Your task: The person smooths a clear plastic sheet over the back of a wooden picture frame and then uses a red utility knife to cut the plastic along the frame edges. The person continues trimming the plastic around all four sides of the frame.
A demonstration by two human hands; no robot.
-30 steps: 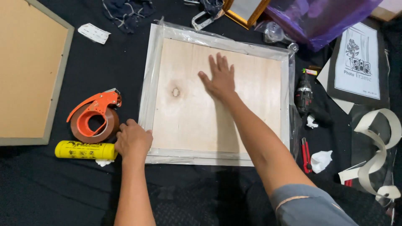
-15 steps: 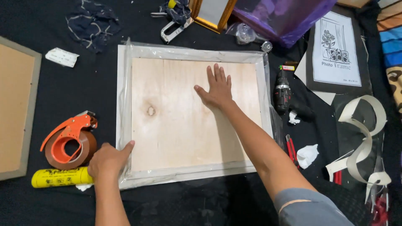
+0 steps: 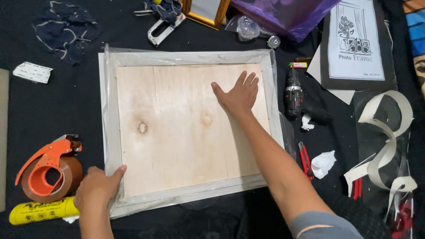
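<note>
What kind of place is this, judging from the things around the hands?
Probably a picture-framing workspace on a dark cloth surface. A wrapped frame lies face down with its plywood back up, beside an orange tape dispenser, a cordless drill and a gold frame.

A framing workshop: a tape dispenser (image 3: 48,170), cordless drill (image 3: 293,93) and picture frames (image 3: 205,9) crowd the black-covered surface (image 3: 71,97).

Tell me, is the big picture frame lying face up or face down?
Face down: the frame shows its plain wooden back, under the right hand.
</note>
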